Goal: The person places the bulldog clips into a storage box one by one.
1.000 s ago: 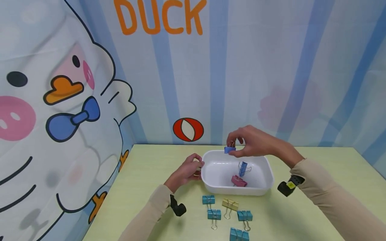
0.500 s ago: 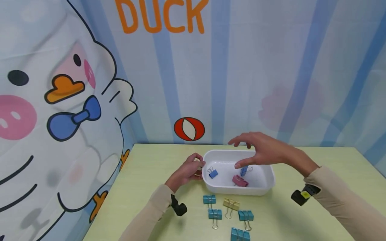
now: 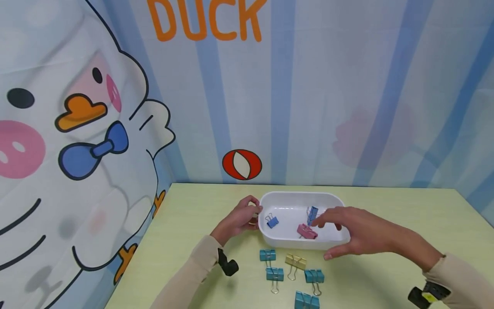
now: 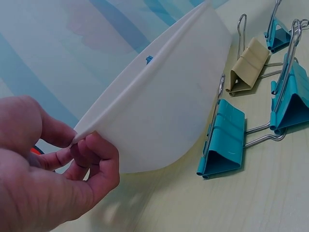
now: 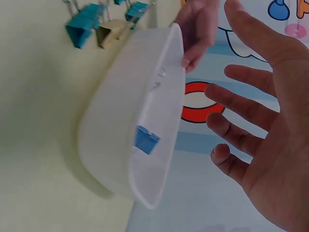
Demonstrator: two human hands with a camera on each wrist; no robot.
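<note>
My left hand (image 3: 241, 218) pinches the left rim of a white plastic tub (image 3: 293, 243) between thumb and curled fingers, as the left wrist view confirms. Inside the tub lie a small blue binder clip (image 3: 272, 222) at the left, a second blue binder clip (image 3: 313, 213) at the right and a pink binder clip (image 3: 307, 231) near the front. Over the tub's right front edge hovers my right hand (image 3: 360, 231), fingers spread and thumb apart. It holds nothing; in the right wrist view its palm (image 5: 285, 145) is bare. One right fingertip partly overlaps the right blue clip in the head view.
In front of the tub on the pale yellow table (image 3: 200, 206) lie a yellow binder clip (image 3: 296, 261) and several teal binder clips (image 3: 275, 274). The lowest teal clip (image 3: 307, 299) is cut off by the frame. A printed cloth backdrop (image 3: 308, 94) rises behind the table.
My right hand has let go of a blue binder clip, which now lies in the tub's left part. That hand has then moved right and towards me. The left hand stays on the rim.
</note>
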